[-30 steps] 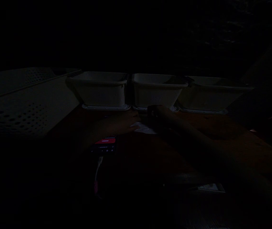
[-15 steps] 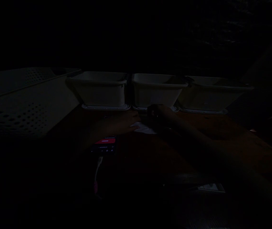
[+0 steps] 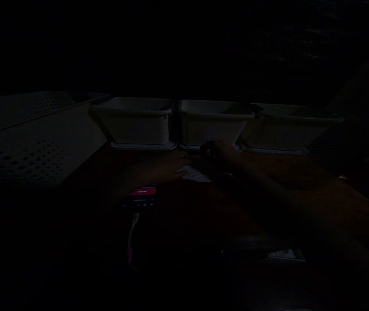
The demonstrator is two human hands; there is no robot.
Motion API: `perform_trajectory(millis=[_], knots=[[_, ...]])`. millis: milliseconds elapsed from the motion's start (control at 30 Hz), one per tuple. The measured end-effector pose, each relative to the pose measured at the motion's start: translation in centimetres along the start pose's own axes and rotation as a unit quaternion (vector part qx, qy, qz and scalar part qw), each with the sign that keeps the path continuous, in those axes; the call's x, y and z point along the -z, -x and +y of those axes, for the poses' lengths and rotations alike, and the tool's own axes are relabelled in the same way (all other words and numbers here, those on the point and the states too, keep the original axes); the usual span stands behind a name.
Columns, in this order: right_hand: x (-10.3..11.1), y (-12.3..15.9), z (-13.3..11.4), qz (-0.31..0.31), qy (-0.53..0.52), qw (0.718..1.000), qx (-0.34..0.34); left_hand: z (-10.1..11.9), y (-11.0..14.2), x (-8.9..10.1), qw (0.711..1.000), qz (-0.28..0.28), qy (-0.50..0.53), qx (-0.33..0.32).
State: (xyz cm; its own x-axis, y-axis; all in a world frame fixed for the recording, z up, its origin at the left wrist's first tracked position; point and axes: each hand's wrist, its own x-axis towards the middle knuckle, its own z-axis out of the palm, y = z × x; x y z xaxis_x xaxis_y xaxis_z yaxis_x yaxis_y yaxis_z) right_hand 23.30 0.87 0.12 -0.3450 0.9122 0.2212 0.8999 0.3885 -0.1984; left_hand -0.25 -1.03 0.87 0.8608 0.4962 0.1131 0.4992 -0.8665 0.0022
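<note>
The picture is very dark. My left hand reaches over the table with fingers and thumb apart, its thumb at the edge of a flat, pale sheet, perhaps paper or cloth. Just right of it, my right hand is curled with the fingertips drawn together above the sheet, in front of the middle tub. Whatever those fingers hold, if anything, is lost in shadow. Below my left forearm lies a phone with a lit screen and a red band on it.
Across the back stand three pale tubs, the left, the middle and the right one, on light bases. A large perforated basket fills the left side. A white cable runs from the phone. A small flat, pale-topped object lies front right.
My right hand's fingers have shifted very slightly near the sheet. My left hand, the tubs and the phone look the same.
</note>
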Motion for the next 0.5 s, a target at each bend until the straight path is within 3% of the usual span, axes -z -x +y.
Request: perform_trajectory(millis=[333, 500], knots=[[0.1, 0.0, -0.3, -0.014, -0.007, 0.999, -0.039, -0.4, -0.1, -0.4, 1.0, 0.006, 0.012, -0.005], [-0.5, -0.5, 0.7, 0.019, -0.024, 0.999, 0.03, -0.1, -0.1, -0.2, 1.0, 0.004, 0.03, 0.004]])
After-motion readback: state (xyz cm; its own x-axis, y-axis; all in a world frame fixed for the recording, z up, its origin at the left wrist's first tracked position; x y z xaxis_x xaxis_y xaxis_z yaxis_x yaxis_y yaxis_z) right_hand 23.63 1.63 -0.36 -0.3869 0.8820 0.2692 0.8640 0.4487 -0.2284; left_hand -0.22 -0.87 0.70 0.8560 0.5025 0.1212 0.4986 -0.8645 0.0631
